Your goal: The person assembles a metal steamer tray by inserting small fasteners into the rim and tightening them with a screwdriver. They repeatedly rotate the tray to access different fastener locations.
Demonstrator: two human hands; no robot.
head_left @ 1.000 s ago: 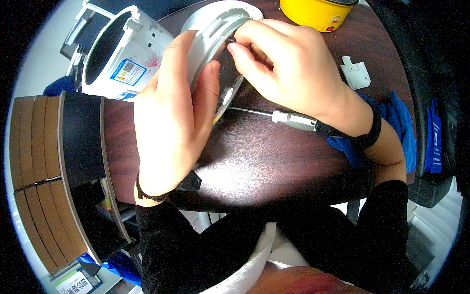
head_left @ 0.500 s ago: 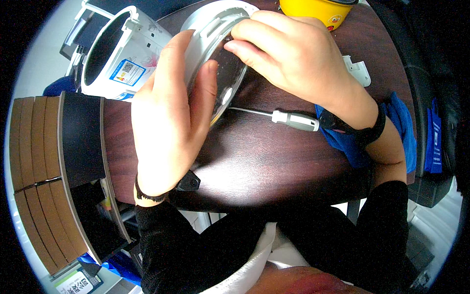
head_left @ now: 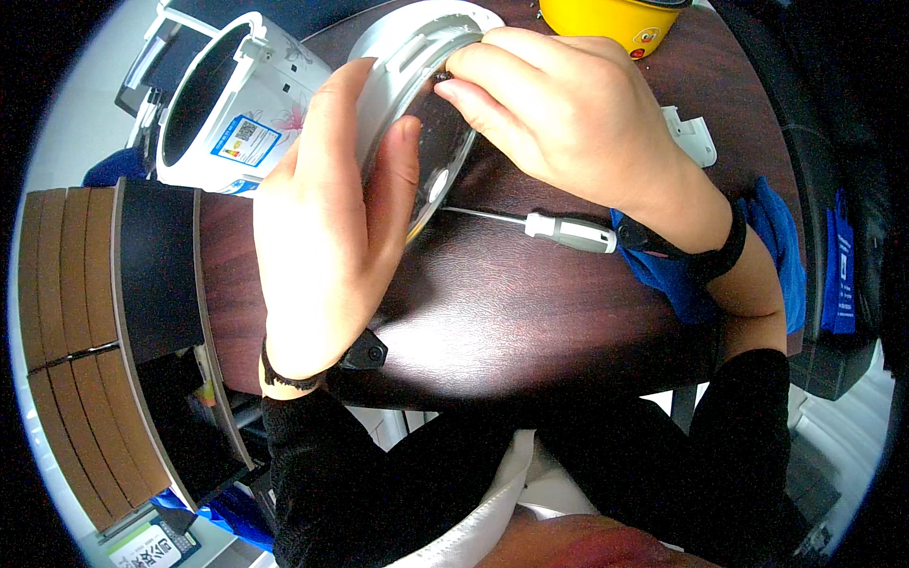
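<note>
My left hand is wrapped round a round white rice cooker lid, its thumb over the rim of the shiny inner side. The lid is tilted up on edge above the table. At its upper right rim my right hand has thumb and forefinger pinched on a small dark piece, too small to name. Below the lid lies a screwdriver with a grey and white handle, its tip hidden near the lid. The white rice cooker body, lidless, stands tilted in the picture beyond my left hand.
A yellow pot stands at the far right of the dark wooden table. A white plastic part lies beyond my right wrist, and a blue cloth under my right forearm. Brown drawers stand at the left.
My right hand has shifted slightly down and its fingertips have turned, so the small dark piece shows between them. My left hand and the lid stay nearly still.
</note>
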